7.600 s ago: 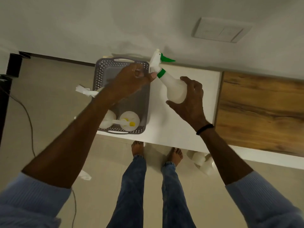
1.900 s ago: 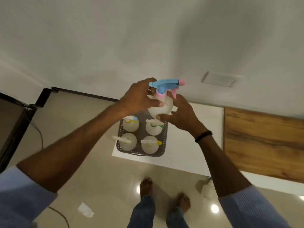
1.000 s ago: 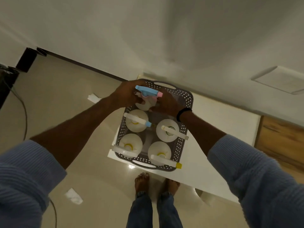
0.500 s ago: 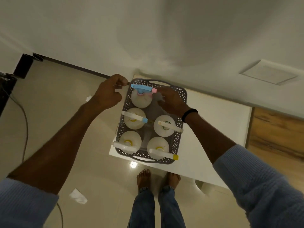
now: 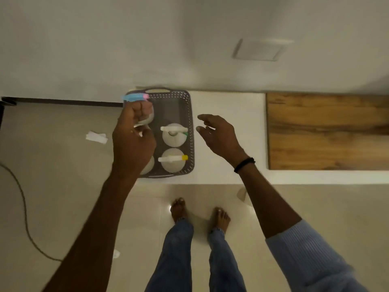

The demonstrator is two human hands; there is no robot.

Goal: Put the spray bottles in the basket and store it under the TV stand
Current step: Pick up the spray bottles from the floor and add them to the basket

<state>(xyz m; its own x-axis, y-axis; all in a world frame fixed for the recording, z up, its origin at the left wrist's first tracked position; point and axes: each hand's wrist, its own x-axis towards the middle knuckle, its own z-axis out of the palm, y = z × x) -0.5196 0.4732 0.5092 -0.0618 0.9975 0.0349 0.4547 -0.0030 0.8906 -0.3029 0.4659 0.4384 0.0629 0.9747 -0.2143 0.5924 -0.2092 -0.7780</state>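
A grey perforated basket (image 5: 188, 131) is seen from above on the white tabletop (image 5: 227, 102), set against the wall. The left hand (image 5: 132, 140) is held over the basket's left half, with the fingers curled loosely inward; whether anything is pinched cannot be told, as the hand is blurred. Just beyond its knuckles a bottle with a blue head (image 5: 134, 97) and pink nozzle stands in the far left corner of the basket. A green-collared bottle (image 5: 174, 134) and a yellow-tipped bottle (image 5: 173, 160) stand upright just right of the left hand, one behind the other along the basket's right wall. Part of a further bottle (image 5: 148, 166) shows beneath the left wrist. The far right part of the basket, beyond the green-collared bottle, holds no bottle. The right hand (image 5: 219, 135) is held open and empty just right of the basket, fingers spread and pointing toward its rim, apart from it; a dark band (image 5: 244, 164) circles the wrist. A wooden panel (image 5: 326, 131) lies well right of the right hand. On the floor (image 5: 52, 165), a paper scrap (image 5: 96, 137) lies left of the left hand and bare feet (image 5: 199, 213) stand below both hands.
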